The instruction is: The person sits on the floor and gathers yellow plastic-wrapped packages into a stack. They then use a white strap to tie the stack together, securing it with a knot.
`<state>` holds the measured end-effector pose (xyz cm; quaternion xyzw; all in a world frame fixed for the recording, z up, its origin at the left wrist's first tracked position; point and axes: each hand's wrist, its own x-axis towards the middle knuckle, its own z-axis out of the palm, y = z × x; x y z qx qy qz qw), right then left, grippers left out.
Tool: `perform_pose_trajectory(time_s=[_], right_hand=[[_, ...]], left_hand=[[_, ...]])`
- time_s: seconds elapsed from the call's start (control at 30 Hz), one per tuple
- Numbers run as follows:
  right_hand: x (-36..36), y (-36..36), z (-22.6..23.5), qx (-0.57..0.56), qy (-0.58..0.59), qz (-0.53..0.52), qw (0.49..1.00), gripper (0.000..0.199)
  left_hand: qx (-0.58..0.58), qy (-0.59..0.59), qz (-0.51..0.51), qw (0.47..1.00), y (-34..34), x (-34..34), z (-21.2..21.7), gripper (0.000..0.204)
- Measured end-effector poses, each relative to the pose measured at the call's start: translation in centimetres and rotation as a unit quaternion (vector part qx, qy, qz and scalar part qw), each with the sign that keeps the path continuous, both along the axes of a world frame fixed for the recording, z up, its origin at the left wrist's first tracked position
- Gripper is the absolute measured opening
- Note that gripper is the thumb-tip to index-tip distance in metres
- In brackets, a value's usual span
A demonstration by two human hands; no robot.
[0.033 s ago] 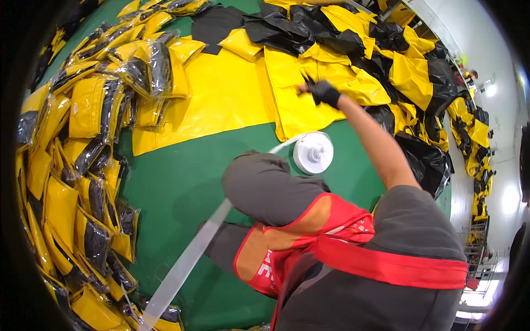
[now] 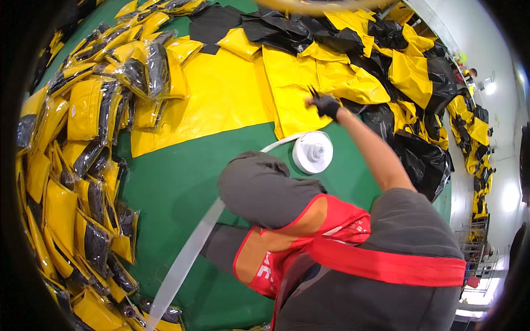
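My right hand (image 2: 326, 106), in a black glove with a bare thumb or fingertip showing, hovers over or rests on a folded yellow sheet (image 2: 292, 94). Its fingers are bent, and thin dark points stick out past them; whether these belong to a tool I cannot tell. Just below the sheet's edge, a roll of white strap (image 2: 305, 157) lies flat on the green surface. From it a strap runs left behind my grey-clothed body, and a pale strip (image 2: 193, 251) comes out again toward the lower left. My left hand does not show.
Yellow and black folded packs in clear plastic (image 2: 88, 116) pile along the left. A wide yellow sheet (image 2: 221, 91) lies in the middle. Crumpled yellow and black pieces (image 2: 411, 80) heap up at the right, on the green surface (image 2: 182, 182). A white wall curves beyond.
My right hand has shifted slightly right and down over the yellow sheet. A blurred yellowish shape has grown at the top edge.
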<state>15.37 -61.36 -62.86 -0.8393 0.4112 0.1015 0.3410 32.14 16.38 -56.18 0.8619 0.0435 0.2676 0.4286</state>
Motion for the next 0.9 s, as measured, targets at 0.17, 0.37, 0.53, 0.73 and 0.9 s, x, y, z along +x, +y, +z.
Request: perform_pose_trajectory(time_s=[0.17,0.37,0.53,0.73,0.9], right_hand=[[-22.0,-0.5,-21.2,-0.093,0.242,-0.218,0.941,0.056],[-21.8,3.2,-24.8,0.131,0.07,-0.538,0.83,0.071],[-22.8,3.1,-26.4,0.22,0.03,-0.582,0.782,0.059],[-18.5,3.9,-23.6,0.296,-0.058,-0.539,0.787,0.041],[-15.5,6.8,-21.7,0.317,-0.163,-0.55,0.755,0.046]], left_hand=[[0.108,0.198,0.02,0.974,0.7,-3.0,-11.0,0.052],[0.277,0.383,0.105,0.875,3.2,-6.3,-17.5,0.054],[0.247,0.291,-0.075,0.921,-8.9,-1.3,-18.7,0.056],[0.04,0.312,-0.617,0.721,-40.9,0.7,-22.4,0.068],[-0.03,0.421,-0.603,0.677,-53.3,-2.0,-29.2,0.068]])
